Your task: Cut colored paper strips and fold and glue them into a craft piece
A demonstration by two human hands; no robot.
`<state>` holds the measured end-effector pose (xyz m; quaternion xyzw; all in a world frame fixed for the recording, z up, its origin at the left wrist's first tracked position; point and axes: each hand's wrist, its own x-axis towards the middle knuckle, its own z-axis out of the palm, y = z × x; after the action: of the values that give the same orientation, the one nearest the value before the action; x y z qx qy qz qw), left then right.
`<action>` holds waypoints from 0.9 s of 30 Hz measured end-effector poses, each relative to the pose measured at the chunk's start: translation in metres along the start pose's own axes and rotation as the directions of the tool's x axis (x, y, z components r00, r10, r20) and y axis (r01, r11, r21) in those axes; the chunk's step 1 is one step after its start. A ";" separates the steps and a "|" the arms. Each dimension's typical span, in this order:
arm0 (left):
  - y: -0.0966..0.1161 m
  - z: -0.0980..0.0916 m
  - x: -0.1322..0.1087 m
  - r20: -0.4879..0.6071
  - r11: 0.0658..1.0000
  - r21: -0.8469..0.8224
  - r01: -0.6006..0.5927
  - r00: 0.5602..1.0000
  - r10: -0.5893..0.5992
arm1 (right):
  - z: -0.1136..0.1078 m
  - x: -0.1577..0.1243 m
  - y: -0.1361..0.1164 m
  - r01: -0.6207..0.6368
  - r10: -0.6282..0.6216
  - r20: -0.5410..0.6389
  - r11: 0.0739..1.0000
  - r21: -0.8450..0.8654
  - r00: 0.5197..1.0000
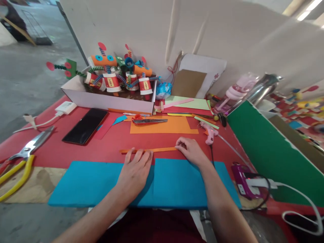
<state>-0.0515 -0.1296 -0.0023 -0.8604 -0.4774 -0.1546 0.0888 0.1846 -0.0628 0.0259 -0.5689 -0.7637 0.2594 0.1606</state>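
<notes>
A thin orange paper strip lies across the red tabletop. My left hand lies flat, fingers stretched out, pressing the strip's left part and resting on a long blue sheet. My right hand has its fingers curled and pinches the strip's right end. Beyond the strip lies an orange sheet with red-handled scissors on it.
A white box of paper-cup craft figures stands at the back. A black phone, a charger and yellow-handled shears lie at left. A pink glue gun, a purple device, cables and a green board are at right.
</notes>
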 end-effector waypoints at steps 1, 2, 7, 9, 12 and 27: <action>0.000 -0.001 0.001 0.013 1.000 0.007 -0.006 1.000 0.006 | 0.000 0.000 0.002 0.001 -0.002 -0.007 0.999 -0.035 1.000; 0.000 -0.001 0.002 0.029 1.000 0.014 -0.011 1.000 0.011 | 0.000 0.000 0.003 0.001 -0.002 -0.009 0.997 -0.076 1.000; -0.001 -0.002 0.006 0.097 1.000 0.031 -0.003 0.995 0.000 | -0.001 -0.005 0.003 -0.111 0.047 -0.176 0.923 -0.369 0.983; -0.001 -0.002 0.006 0.096 1.000 0.030 -0.004 0.995 0.001 | 0.006 -0.013 -0.009 -0.128 -0.021 -0.324 0.893 -0.431 0.946; -0.001 0.000 0.005 0.074 1.000 0.019 -0.005 0.997 0.003 | 0.030 -0.029 -0.037 0.193 -0.278 -0.158 0.892 -0.408 0.948; 0.000 -0.003 0.003 0.106 1.000 0.007 0.002 0.994 -0.002 | 0.032 -0.047 -0.015 0.167 -0.126 0.139 0.923 -0.347 0.982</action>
<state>-0.0506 -0.1278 0.0020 -0.8666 -0.4829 -0.1070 0.0662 0.1698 -0.1174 0.0109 -0.5141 -0.8464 0.1356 0.0297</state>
